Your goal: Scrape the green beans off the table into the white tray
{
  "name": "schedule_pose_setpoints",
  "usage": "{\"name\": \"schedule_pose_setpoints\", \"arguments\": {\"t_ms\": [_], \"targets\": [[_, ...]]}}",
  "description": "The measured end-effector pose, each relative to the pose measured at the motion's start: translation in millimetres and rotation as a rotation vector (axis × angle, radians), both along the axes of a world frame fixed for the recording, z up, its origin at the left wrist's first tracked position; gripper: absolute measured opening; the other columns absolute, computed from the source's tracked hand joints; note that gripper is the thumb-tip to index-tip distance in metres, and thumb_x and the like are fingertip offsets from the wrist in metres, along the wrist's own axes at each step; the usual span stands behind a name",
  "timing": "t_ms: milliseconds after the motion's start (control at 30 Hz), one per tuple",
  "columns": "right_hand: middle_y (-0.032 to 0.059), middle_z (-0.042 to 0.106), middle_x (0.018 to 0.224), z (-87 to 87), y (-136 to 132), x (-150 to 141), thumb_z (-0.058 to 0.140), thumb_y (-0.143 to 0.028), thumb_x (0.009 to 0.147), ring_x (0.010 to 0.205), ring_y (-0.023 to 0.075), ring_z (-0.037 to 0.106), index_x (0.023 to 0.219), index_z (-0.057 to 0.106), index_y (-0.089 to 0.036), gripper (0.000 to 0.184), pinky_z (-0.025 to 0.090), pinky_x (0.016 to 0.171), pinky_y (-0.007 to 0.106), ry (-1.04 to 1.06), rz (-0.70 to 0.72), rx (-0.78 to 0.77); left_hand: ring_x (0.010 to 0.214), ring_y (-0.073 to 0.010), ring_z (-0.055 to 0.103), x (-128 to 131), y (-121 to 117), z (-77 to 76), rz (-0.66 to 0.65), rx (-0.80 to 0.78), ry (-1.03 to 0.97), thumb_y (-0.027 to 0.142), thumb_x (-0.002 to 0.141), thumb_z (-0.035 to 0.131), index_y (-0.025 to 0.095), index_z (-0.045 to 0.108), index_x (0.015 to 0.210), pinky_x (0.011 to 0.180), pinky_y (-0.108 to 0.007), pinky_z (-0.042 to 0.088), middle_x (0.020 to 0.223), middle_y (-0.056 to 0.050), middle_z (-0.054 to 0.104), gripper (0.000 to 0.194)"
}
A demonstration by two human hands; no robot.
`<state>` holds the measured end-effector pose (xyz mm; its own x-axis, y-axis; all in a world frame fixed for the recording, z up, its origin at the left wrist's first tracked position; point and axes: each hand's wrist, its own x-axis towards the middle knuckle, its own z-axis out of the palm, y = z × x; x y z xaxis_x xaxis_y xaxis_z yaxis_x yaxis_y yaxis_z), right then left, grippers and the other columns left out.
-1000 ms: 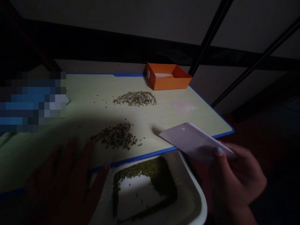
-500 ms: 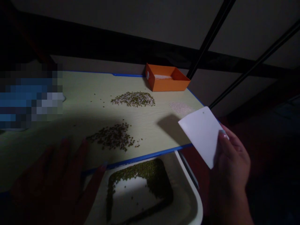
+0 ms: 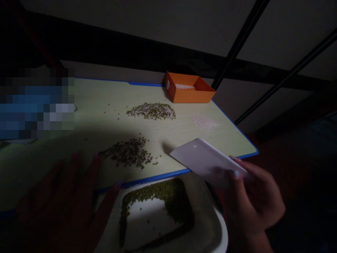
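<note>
My right hand pinches a white card with a small hole near one corner. The card is tilted over the table's front right edge. In deep shadow, my left hand lies with spread fingers at the near left of the table. Just beyond its fingertips is a pile of green beans mixed with pale grains. A second mixed pile sits farther back. To the right of that pile is a patch of pale grains. Below the table edge, a white basin holds green beans along its sides.
An orange box with something white inside stands at the table's back right. The pale table has a blue rim. A pixelated blue and white patch covers the left side. A panelled wall rises behind.
My right hand has brought the card left and down, tilting it flatter and closer to the front pile. My left hand and the piles stay almost the same; the view shifts slightly.
</note>
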<state>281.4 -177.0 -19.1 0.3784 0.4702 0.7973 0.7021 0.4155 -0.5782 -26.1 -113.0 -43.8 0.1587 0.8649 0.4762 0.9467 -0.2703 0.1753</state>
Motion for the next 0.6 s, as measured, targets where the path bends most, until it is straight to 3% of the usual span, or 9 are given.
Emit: {"name": "schedule_pose_setpoints", "arguments": {"t_ms": [167,333,600], "targets": [[0.0030,0.080,0.112,18.4,-4,3,0.061,0.002,0.082,0.102,0.0209,0.078,0.136,0.063,-0.024,0.060,0.067,0.089,0.039,-0.423,0.343,-0.078,0.149,-0.0468,0.033,4,-1,2.5,0.039,-0.016,0.016,0.055,0.092,0.035,0.025,0.039,0.152,0.116,-0.073,0.026,0.162,-0.021,0.038,0.067],[0.0025,0.078,0.119,13.9,8,2,0.060,0.006,0.080,0.107,0.0204,0.076,0.141,0.059,-0.024,0.068,0.066,0.094,0.039,-0.436,0.322,-0.022,0.150,-0.0456,0.032,4,-1,2.1,0.032,-0.014,0.013,0.053,0.093,0.035,0.029,0.032,0.155,0.116,-0.073,0.027,0.163,-0.018,0.036,0.067],[0.0030,0.080,0.112,10.4,17,-2,0.059,-0.001,0.087,0.102,0.0232,0.078,0.133,0.065,-0.026,0.053,0.069,0.086,0.043,-0.399,0.351,-0.007,0.149,-0.0485,0.033,8,-5,8.9,0.028,-0.026,0.028,0.051,0.094,0.034,0.030,0.022,0.159,0.114,-0.075,0.028,0.162,-0.021,0.035,0.069]]}}
